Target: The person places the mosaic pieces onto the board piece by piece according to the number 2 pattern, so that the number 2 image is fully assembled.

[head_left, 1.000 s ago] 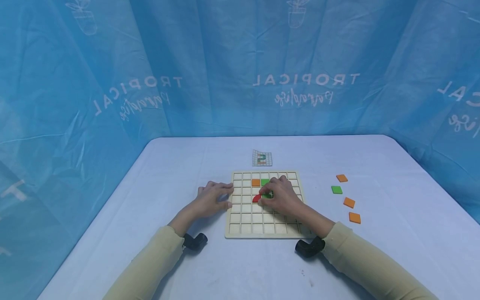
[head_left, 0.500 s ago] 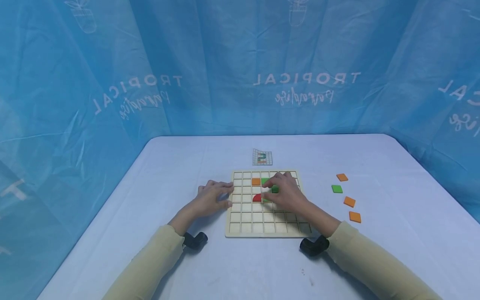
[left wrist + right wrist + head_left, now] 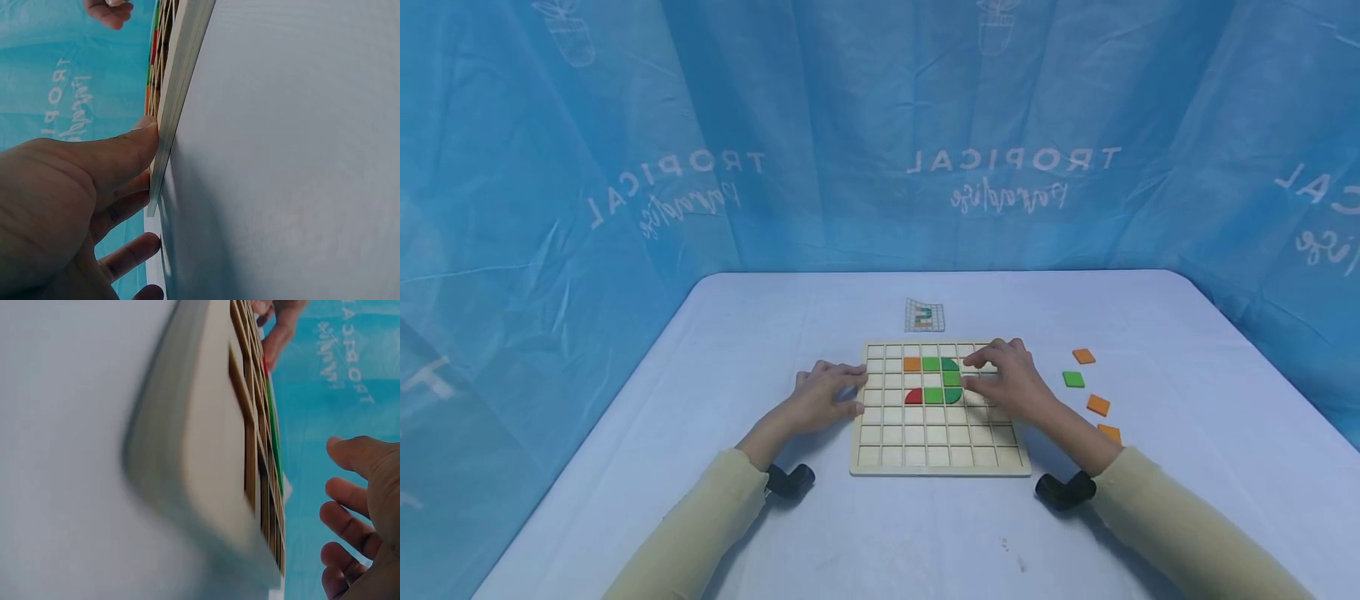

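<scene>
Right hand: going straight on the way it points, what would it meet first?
The right hand would likely meet the green tiles on the board, though its height is unclear; it might pass over them.

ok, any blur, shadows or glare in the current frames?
Head: soft shadows beside both sleeves, pale sheen streaks on the blue backdrop, print on the card too small to read. Left wrist: broad soft shadow on the white tablecloth, board edge fairly crisp. Right wrist: board's near corner heavily blurred, right hand clearer.

Blue sheeting (image 3: 850, 100), mirrored white lettering (image 3: 1017, 158), surrounding white-covered table (image 3: 760, 342).
</scene>
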A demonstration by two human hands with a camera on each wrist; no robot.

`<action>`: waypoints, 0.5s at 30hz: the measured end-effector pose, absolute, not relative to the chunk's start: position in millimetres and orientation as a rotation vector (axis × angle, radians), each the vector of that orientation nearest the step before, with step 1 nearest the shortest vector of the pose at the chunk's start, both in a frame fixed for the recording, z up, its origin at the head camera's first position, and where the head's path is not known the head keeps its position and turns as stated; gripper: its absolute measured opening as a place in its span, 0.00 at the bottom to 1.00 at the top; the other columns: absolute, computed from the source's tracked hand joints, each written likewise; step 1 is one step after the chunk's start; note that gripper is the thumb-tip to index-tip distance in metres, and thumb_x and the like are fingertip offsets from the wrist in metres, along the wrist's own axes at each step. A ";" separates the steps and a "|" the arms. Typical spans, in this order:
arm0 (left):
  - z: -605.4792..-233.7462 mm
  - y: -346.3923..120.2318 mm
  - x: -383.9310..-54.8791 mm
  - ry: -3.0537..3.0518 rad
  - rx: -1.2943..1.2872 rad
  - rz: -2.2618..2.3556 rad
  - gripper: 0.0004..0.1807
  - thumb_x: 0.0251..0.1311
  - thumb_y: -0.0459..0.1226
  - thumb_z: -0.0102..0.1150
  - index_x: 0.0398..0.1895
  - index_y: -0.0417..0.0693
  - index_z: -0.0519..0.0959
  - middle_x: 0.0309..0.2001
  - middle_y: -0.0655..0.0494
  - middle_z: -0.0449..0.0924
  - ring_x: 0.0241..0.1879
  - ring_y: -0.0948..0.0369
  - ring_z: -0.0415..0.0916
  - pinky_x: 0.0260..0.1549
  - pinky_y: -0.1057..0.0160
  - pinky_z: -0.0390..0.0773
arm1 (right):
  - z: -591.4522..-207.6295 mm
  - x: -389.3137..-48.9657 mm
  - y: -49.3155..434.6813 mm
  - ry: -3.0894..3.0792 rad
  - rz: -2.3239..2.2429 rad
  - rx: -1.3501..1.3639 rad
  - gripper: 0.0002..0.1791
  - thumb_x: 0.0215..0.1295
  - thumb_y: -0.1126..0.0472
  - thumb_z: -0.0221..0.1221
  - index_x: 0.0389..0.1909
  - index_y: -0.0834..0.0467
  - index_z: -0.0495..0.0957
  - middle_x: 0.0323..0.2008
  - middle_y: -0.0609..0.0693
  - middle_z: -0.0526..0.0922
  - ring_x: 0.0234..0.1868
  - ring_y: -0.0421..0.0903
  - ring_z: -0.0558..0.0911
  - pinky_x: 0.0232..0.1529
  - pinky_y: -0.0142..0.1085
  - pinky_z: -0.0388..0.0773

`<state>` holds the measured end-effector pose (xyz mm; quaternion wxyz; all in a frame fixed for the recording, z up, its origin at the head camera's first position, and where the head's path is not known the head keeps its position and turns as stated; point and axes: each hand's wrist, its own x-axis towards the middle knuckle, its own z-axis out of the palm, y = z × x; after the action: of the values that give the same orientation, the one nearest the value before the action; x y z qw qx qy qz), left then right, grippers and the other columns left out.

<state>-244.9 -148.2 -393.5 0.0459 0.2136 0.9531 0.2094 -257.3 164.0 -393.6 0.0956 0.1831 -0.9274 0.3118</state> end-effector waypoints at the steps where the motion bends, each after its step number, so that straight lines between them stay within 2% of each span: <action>1: -393.4 -148.0 -245.0 2.911 0.651 0.636 0.29 0.61 0.45 0.63 0.65 0.47 0.72 0.67 0.55 0.66 0.63 0.52 0.59 0.48 0.48 0.57 | -393.7 -257.6 167.5 -2.750 0.915 0.534 0.17 0.56 0.55 0.69 0.44 0.59 0.84 0.37 0.50 0.78 0.42 0.51 0.66 0.41 0.46 0.63; 15: -393.6 -147.2 -244.9 2.917 0.627 0.621 0.29 0.62 0.45 0.62 0.65 0.48 0.72 0.67 0.55 0.66 0.63 0.52 0.59 0.48 0.48 0.57 | -395.6 -260.2 219.9 -2.759 0.846 0.429 0.18 0.58 0.58 0.67 0.46 0.63 0.82 0.41 0.58 0.78 0.43 0.55 0.67 0.40 0.47 0.65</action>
<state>-244.9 -147.2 -393.6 0.0470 0.2055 0.9561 0.2036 -260.2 219.9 -395.6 0.1120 0.1461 -0.9397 0.2881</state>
